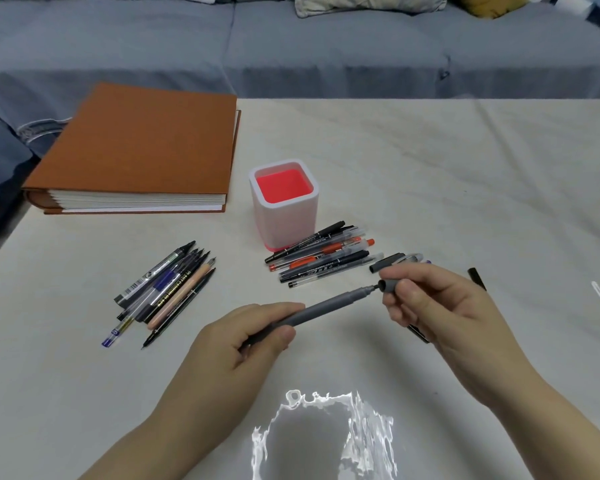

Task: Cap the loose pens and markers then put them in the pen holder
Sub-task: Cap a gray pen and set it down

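Both hands are observed over the near part of the surface [430, 161], in front of the pen holder [284, 206]. The left hand [236, 344] is closed around the rear end of a grey pen [326, 308], with the thumb pressed along the barrel and the fingers curled beneath it. The pen is held tilted, its bare tip raised toward the right. The right hand [440, 306] is pinched on a grey cap [390, 285] between thumb and fingertips, the remaining fingers loosely bent. The open mouth of the cap is set at the pen's tip; the cap is not yet pushed onto the barrel.

The pen holder, white outside with a red interior and base, is recorded standing upright on the surface, and no pens are seen inside it. A pile of capped pens [323, 254], black, grey and red, lies just right of the holder's base. A second group of uncapped pens and markers [167, 292] lies well to the left of the holder. A few loose caps [395, 260] lie right of the holder, partly hidden behind the right hand. A brown binder [142, 143] rests flat, left of and behind the holder.
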